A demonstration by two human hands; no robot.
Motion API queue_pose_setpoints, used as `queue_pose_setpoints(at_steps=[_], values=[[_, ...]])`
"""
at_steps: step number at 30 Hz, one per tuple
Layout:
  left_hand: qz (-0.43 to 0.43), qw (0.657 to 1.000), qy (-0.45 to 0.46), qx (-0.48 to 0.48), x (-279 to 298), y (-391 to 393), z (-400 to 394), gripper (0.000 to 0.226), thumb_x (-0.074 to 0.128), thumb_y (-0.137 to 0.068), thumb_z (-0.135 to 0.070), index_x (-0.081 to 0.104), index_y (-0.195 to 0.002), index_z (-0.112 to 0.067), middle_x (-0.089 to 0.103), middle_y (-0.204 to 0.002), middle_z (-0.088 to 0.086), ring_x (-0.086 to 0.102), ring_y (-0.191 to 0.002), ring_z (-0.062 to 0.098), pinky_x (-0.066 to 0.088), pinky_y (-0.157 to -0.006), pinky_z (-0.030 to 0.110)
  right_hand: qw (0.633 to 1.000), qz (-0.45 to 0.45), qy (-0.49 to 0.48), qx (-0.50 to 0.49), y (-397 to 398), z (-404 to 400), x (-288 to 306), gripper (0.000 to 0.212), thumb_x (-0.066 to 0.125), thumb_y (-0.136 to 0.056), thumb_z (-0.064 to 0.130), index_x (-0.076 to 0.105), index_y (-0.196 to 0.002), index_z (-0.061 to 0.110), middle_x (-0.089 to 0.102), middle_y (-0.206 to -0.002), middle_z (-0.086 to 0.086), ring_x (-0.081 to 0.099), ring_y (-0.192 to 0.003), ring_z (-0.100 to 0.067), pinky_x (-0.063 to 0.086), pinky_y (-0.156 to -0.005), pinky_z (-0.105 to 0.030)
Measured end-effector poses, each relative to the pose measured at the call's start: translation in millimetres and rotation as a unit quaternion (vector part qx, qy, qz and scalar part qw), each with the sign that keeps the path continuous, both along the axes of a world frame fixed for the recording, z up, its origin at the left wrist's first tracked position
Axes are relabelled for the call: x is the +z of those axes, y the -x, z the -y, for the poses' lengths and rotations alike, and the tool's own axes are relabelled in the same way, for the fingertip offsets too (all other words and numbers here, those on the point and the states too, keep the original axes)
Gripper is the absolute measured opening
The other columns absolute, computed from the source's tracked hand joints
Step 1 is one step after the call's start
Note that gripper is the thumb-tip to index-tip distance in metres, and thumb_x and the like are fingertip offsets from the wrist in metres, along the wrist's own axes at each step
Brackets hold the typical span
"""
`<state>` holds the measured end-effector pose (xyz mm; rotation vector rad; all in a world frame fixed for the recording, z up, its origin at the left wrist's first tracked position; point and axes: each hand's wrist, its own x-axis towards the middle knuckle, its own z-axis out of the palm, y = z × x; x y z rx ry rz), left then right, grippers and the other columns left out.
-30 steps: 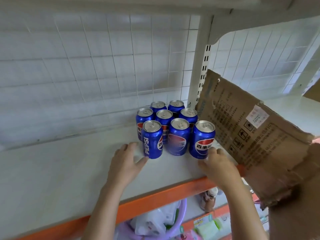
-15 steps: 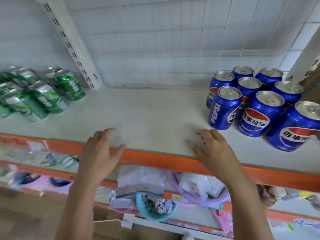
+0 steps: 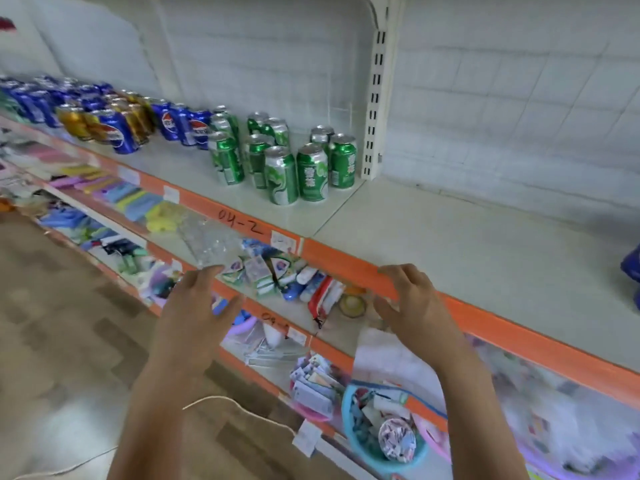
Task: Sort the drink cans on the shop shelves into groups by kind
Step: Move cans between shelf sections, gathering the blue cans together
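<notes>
1. Blue aluminium Pepsi cans [image 3: 188,128] and gold cans [image 3: 74,121] — mixed at far left of the white shelf with orange edge [image 3: 346,268]; blurred, count uncertain.
2. Green-and-silver cans with Chinese lettering [image 3: 313,173] — about ten, upright, beside the slotted white upright post [image 3: 375,109].
3. Handwritten "04-2" on the edge.
4. Left hand [image 3: 194,317]: fingers spread, empty.
5. Right hand [image 3: 415,303]: fingers relaxed, empty, at the edge.
6. Blue object [image 3: 632,268] — cut off at right.

green cans [image 3: 281,157], blue cans [image 3: 181,124], gold cans [image 3: 74,121], orange shelf edge [image 3: 346,263]
</notes>
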<state>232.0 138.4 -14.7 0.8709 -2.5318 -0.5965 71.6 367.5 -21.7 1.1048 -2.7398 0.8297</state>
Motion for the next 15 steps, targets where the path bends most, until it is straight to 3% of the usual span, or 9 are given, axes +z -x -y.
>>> queue_pose_setpoints(at_steps=[8,15], values=[[0.022,0.991,-0.032,0.127,-10,-123,104,0.058,0.064,-0.075,-0.042,0.055,-0.126,-0.014,0.057,-0.111,0.014,0.059,-0.096,0.037,0.049,-0.081,0.043,0.992,0.065,-0.049,0.092,-66,139,-18,0.046,0.059,-0.090,0.025,0.046,-0.131,0.009,0.048,-0.124,-0.013,0.051,-0.111,-0.034,0.039,-0.089,-0.036],[0.032,0.964,-0.048,0.260,-27,-194,148,0.053,0.071,-0.080,-0.030,0.053,-0.128,-0.017,0.057,-0.118,0.011,0.058,-0.106,0.033,0.045,-0.085,0.040,0.974,0.071,-0.086,0.198,-92,232,-18,0.045,0.054,-0.093,0.028,0.042,-0.133,0.012,0.042,-0.129,-0.010,0.041,-0.121,-0.028,0.034,-0.096,-0.033]])
